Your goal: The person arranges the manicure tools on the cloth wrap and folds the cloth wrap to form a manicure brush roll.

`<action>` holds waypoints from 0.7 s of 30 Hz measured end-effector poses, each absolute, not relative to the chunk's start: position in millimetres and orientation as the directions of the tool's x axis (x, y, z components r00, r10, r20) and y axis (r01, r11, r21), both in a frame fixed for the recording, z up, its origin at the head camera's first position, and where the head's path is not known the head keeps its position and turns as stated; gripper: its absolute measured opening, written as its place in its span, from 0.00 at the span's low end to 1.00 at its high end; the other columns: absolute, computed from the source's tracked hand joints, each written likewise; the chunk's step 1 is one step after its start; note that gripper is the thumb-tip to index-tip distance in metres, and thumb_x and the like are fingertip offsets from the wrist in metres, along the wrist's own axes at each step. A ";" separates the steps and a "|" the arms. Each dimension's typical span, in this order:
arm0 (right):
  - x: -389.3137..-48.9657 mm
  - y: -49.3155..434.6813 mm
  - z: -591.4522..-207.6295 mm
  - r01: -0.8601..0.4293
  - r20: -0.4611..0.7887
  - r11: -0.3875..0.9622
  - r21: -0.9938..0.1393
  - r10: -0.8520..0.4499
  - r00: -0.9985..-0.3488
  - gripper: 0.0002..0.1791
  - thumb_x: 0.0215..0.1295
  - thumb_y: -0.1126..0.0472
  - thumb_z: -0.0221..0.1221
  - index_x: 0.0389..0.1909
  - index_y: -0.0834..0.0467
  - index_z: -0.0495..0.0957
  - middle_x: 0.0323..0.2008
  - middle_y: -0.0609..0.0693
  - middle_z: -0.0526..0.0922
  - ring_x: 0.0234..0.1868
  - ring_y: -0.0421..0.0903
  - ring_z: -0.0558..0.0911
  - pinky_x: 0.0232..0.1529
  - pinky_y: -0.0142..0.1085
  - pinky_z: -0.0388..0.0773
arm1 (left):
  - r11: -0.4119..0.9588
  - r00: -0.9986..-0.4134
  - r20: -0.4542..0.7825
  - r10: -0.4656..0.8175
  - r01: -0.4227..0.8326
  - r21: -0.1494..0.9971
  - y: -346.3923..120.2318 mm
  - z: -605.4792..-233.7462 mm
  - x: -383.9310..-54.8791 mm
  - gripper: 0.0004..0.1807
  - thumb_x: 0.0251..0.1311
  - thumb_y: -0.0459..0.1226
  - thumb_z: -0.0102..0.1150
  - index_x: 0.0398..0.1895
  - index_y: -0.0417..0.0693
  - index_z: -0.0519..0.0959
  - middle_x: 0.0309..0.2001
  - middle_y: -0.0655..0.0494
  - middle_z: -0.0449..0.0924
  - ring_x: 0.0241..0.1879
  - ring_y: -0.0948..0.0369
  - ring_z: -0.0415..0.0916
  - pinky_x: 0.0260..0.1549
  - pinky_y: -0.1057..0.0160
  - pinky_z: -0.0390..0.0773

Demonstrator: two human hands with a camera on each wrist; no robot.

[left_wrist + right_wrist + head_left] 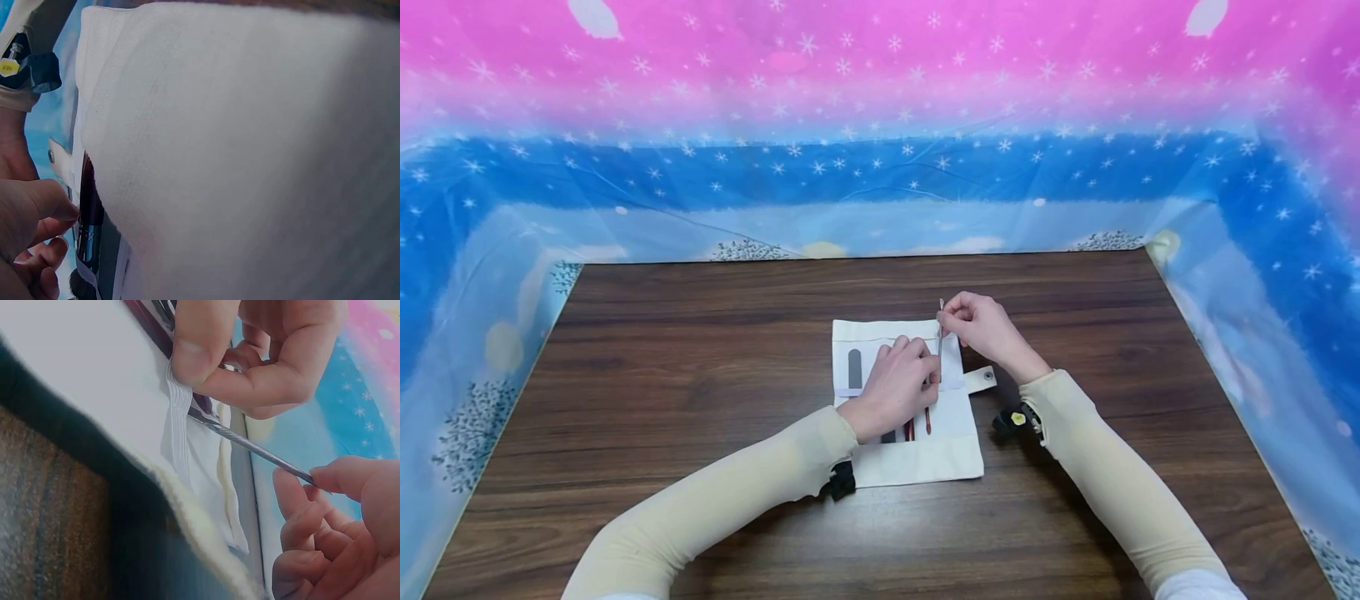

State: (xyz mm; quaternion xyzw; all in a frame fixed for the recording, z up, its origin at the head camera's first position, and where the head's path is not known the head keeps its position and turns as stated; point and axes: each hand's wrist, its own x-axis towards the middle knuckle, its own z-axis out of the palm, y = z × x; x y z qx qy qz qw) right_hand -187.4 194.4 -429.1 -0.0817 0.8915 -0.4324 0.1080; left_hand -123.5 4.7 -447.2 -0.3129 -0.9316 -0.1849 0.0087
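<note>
A white cloth case (917, 462) lies unfolded on the table. My left hand (895, 379) is over its middle, pinching the white elastic band (180, 419) between thumb and forefinger. With thumb and fingertips, my right hand (983, 323) holds the far end of a slim metal tool (262, 453) with a knurled shaft. The tool's near end passes under the band. Dark red handles (928, 421) and a grey rounded flat strip (854, 367) also sit in the case. A black-bristled brush (80, 284) shows in the left wrist view; the left hand hides part of the contents.
A strap with a snap button (981, 381) sticks out from the case's right side. Wood-grain table (700, 333) surrounds the case. A snowflake-patterned cloth (880, 167) hangs behind and at both sides. Each wrist carries a black camera mount (1011, 421).
</note>
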 end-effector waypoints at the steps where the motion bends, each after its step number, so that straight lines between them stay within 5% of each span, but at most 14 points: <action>1: -187.4 194.2 -429.4 -0.053 -0.121 0.614 -0.787 -0.238 -0.964 0.12 0.78 0.55 0.58 0.47 0.60 0.80 0.34 0.54 0.89 0.28 0.51 0.77 0.29 0.37 0.71 | 0.736 -0.804 0.132 0.580 0.587 0.337 4.5 -447.1 -123.3 0.07 0.65 0.37 0.67 0.29 0.56 0.81 0.42 0.58 0.77 0.41 0.56 0.68 0.38 0.57 0.66; 21: -182.9 193.7 -439.6 -0.036 -0.221 0.626 -0.779 -0.327 -0.919 0.16 0.78 0.57 0.57 0.60 0.60 0.74 0.32 0.52 0.87 0.21 0.46 0.73 0.26 0.37 0.69 | 0.743 -0.808 0.120 0.576 0.579 0.335 3.7 -446.8 -122.9 0.07 0.66 0.39 0.67 0.29 0.56 0.80 0.43 0.58 0.77 0.41 0.56 0.67 0.39 0.56 0.66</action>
